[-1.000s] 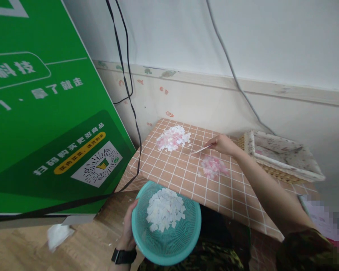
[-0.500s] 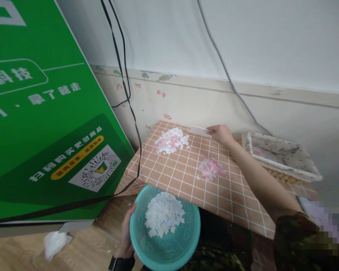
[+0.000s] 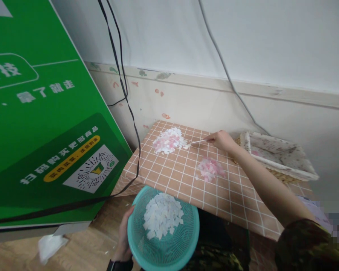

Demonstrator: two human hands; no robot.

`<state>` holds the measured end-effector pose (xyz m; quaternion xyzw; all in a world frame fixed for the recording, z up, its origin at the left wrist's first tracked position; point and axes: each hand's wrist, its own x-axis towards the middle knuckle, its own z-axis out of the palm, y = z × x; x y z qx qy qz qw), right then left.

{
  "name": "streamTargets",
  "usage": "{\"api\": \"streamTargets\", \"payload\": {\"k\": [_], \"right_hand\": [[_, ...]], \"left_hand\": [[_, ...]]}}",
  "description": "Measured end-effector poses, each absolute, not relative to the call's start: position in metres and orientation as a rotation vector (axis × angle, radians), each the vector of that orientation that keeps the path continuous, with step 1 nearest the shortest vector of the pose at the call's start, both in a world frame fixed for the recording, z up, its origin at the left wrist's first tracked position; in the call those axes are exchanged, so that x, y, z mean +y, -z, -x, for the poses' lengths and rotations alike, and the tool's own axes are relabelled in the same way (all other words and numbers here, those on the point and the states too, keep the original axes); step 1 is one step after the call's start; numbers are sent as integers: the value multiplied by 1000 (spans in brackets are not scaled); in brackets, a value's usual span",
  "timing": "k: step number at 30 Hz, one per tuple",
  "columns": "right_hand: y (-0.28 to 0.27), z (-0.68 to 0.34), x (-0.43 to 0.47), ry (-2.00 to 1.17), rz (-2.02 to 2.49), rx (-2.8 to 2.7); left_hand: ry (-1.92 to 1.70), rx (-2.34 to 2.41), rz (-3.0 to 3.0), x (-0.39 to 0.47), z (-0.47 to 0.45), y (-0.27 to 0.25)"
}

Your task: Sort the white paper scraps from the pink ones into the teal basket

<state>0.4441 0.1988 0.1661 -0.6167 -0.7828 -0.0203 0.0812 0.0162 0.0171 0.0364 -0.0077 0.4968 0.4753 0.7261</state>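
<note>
My left hand (image 3: pixel 124 231) grips the left rim of a teal plastic colander (image 3: pixel 183 241), held below the table's front edge. White paper pieces (image 3: pixel 163 214) lie heaped inside it. Over the table, my right hand (image 3: pixel 220 140) pinches a thin white card (image 3: pixel 198 142), seen almost edge-on. The card's far end reaches the right side of a pile of white and pink paper scraps (image 3: pixel 169 141); whether it touches them I cannot tell. A smaller pink and white pile (image 3: pixel 210 168) lies nearer me, below that hand.
A brown checked cloth covers the table (image 3: pixel 172 173). At its right stands a cloth-lined wicker basket (image 3: pixel 282 171). A green printed panel (image 3: pixel 59 113) fills the left side. Black cords (image 3: pixel 135 139) hang before the table's left end. A white bag (image 3: pixel 51 246) lies on the wooden floor.
My right hand has moved slightly down and right. The card has turned from showing its flat face to nearly edge-on, with its far end lower, by the larger pile.
</note>
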Motion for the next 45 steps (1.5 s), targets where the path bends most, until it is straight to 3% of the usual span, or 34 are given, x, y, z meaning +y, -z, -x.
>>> {"api": "streamTargets", "payload": {"k": [6,34,45], "right_hand": [[-168,-445,182,-129,1751,-2342],[-178,-440,182,161,1982,-2310],[-163,-416,182,190,1873,-2337]], "left_hand": [[-1056,1104,-5,16,-16,-36],[-1086,1113,-41,15,-14,-33],[-1073,1137,-51,16,-14,-37]]}}
